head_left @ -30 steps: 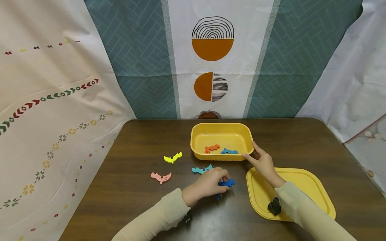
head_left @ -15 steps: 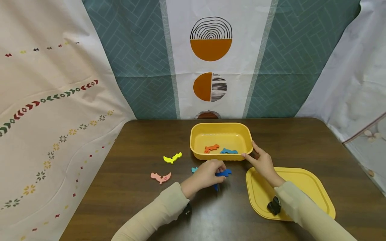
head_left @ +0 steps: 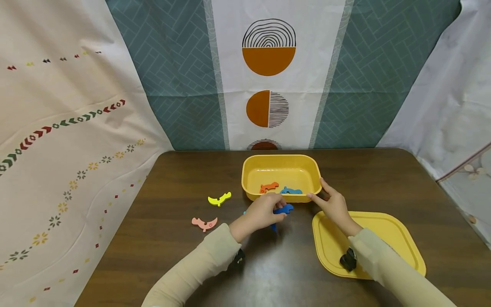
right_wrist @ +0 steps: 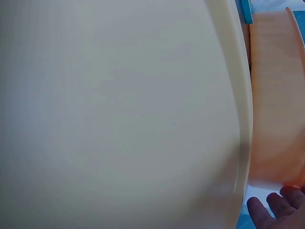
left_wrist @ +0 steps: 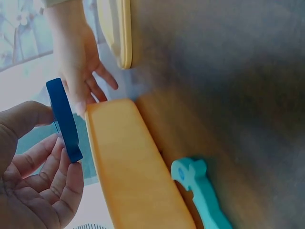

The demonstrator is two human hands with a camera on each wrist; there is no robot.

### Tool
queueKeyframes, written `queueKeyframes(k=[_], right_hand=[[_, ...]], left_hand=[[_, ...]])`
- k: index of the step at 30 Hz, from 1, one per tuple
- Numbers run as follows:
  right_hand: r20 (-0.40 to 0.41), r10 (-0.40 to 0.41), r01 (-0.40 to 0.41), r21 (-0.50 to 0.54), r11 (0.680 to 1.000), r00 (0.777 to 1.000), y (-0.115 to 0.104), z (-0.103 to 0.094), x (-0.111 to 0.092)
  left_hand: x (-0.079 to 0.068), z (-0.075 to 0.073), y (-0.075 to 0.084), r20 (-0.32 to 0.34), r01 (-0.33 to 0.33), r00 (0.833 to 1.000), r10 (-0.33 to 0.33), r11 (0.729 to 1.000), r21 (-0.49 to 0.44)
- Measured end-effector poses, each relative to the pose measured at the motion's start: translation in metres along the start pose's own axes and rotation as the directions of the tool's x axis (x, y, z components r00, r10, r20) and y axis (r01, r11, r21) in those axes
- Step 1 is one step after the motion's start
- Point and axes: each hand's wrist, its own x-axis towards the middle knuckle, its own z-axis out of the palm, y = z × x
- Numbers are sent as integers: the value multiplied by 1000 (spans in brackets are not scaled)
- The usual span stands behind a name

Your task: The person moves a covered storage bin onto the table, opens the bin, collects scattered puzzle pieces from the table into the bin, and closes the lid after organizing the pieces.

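Observation:
My left hand (head_left: pixel 261 212) pinches a dark blue animal-shaped toy piece (head_left: pixel 284 209) just in front of the yellow box (head_left: pixel 249 187). In the left wrist view the blue piece (left_wrist: pixel 64 121) stands edge-on between thumb and fingertips, apart from the box. My right hand (head_left: pixel 336 209) holds the box's front right corner, thumb on the front rim and fingers along the side. Inside the box lie an orange piece (head_left: pixel 269 187) and a lighter blue piece (head_left: pixel 291 191). A teal piece (left_wrist: pixel 200 193) lies on the table before the box, mostly hidden by my left hand in the head view.
A yellow piece (head_left: pixel 219 199) and a pink piece (head_left: pixel 204 224) lie left on the brown table (head_left: pixel 172 256). The yellow lid (head_left: pixel 383 238) lies flat at the right under my right forearm. Patterned cloth hangs behind the table.
My left hand has carried the dark blue piece forward, closer to the box, and now covers most of the teal piece. My right hand stays at the box corner.

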Motion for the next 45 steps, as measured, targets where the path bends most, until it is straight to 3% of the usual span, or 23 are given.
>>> queueKeyframes(k=[14,23,27,33,45], right_hand=[[5,5,-5,18,1000,1000,2,-5,7],[5,14,-14,-2,1000,1000,0,-8,10],[3,18,-18,0,1000,1000,1,-9,11],[-1,26,-26,1,1000,1000,2,-10,10],[19,25,-25,10,1000,999,3,-5,2]], left_hand=[[19,-22,-3,-47,48,998,-48,999,8],[29,-35,-9,-109,21,994,-14,998,59],[33,-39,-13,-105,53,993,-49,998,40],[39,-43,-20,-102,92,991,-92,996,0],[44,-38,-36,-164,143,974,-155,986,-83]])
